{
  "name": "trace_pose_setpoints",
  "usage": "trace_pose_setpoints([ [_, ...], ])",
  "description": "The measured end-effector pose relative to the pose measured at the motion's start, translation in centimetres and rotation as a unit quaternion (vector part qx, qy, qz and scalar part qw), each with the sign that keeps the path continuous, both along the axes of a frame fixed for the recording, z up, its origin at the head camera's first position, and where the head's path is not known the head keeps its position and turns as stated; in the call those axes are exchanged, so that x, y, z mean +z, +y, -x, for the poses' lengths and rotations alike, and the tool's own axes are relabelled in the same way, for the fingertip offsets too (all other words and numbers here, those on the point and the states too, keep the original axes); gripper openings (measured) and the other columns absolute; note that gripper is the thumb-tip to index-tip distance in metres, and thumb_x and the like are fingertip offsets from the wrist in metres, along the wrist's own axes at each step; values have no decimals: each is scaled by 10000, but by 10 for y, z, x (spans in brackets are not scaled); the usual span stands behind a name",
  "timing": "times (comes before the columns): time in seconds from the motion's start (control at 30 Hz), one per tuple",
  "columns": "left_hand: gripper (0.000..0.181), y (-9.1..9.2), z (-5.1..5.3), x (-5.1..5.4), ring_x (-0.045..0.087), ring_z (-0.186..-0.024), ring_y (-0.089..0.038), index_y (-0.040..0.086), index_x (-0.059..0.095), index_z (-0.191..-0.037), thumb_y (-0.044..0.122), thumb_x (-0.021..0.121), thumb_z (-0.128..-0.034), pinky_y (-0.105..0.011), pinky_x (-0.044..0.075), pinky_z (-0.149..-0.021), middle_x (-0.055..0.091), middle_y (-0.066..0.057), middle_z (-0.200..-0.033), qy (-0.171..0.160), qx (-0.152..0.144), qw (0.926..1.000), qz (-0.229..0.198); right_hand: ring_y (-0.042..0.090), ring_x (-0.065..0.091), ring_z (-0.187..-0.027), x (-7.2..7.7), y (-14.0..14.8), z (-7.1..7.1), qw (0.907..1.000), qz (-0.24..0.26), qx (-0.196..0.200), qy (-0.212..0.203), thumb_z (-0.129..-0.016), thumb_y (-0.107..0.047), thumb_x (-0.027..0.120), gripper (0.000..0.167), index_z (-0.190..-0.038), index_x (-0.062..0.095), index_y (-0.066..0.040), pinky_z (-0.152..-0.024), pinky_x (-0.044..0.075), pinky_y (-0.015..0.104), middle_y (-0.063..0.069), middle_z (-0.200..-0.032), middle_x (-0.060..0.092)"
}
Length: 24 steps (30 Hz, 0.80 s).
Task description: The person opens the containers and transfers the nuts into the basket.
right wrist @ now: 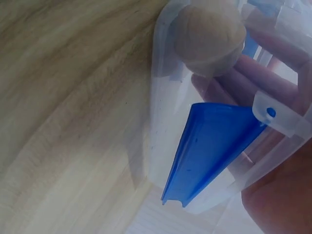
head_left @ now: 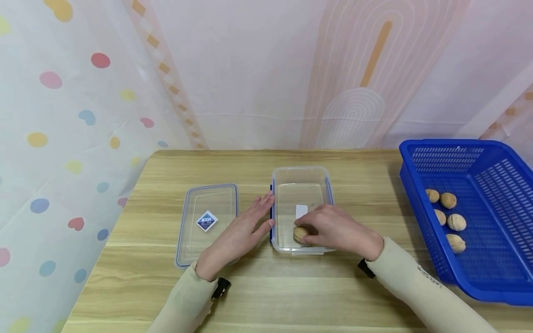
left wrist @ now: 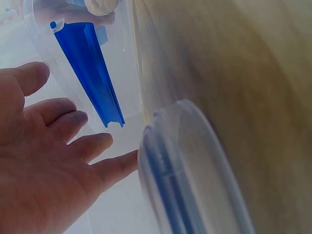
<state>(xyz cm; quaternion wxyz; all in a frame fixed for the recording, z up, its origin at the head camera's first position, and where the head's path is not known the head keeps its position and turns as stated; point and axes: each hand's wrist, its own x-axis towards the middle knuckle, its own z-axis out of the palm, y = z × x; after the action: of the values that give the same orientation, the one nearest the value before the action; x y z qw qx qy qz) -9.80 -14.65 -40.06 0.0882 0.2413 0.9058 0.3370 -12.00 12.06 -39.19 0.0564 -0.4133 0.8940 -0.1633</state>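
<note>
A clear plastic container (head_left: 297, 194) with blue side latches stands uncovered on the table. Inside its near end, my right hand (head_left: 335, 229) holds a walnut (head_left: 300, 235) between thumb and fingers. Through the clear wall, the right wrist view shows the same walnut (right wrist: 209, 41) low in the container, beside the fingers. My left hand (head_left: 235, 238) has its fingers extended at the container's left side; whether they touch the wall is hard to tell. In the left wrist view, a blue latch (left wrist: 87, 73) hangs down near those fingers.
Left of the container, a clear lid (head_left: 212, 199) with a blue seal lies flat, partly under the left forearm. A blue perforated basket (head_left: 420, 217) at the right contains several walnuts (head_left: 456, 222). A patterned cloth (head_left: 258, 83) hangs behind the table.
</note>
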Motion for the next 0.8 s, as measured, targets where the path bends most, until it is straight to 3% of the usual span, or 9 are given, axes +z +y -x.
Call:
trace_pose_setpoints([
  [0.13, 601, 0, 0, -1, 175, -1567, -342, 83, 285, -1628, 332, 476, -1116, -552, 200, -1245, 183, -21, -1709, 7, 7, 10000, -12, 40, 566, -733, 0, -2, 1, 10000, -4, 37, 26, -866, -283, 863, 279, -1105, 801, -154, -815, 523, 368, -122, -884, 719],
  [0.3, 604, 0, 0, -1, 175, -1566, -347, 82, 284, -1629, 334, 478, -1115, -560, 201, -1243, 186, -31, -1711, 17, -2, 10000, -18, 20, 541, -693, 0, -3, 0, 10000, 74, 27, -10, -880, -272, 852, 233, -1075, 806, -154, -797, 522, 357, -118, -870, 727],
  [0.53, 606, 0, 0, 0, 172, -1567, -344, 91, 279, -1631, 351, 468, -1117, -553, 198, -1245, 174, -12, -1710, -2, -11, 10000, -11, 85, 688, -932, 3, -1, -1, 9983, 391, -229, -378, -918, -211, 816, 281, -1164, 786, -78, -805, 576, 327, 12, -1101, 776],
  [0.8, 613, 0, 0, 0, 169, -1567, -348, 93, 275, -1632, 358, 470, -1115, -569, 198, -1240, 173, -27, -1714, 3, 2, 10000, -6, 168, 691, -1103, 8, 3, -3, 9949, 577, -439, -704, -942, -201, 790, 330, -1246, 750, -80, -933, 577, 416, 34, -1212, 747],
])
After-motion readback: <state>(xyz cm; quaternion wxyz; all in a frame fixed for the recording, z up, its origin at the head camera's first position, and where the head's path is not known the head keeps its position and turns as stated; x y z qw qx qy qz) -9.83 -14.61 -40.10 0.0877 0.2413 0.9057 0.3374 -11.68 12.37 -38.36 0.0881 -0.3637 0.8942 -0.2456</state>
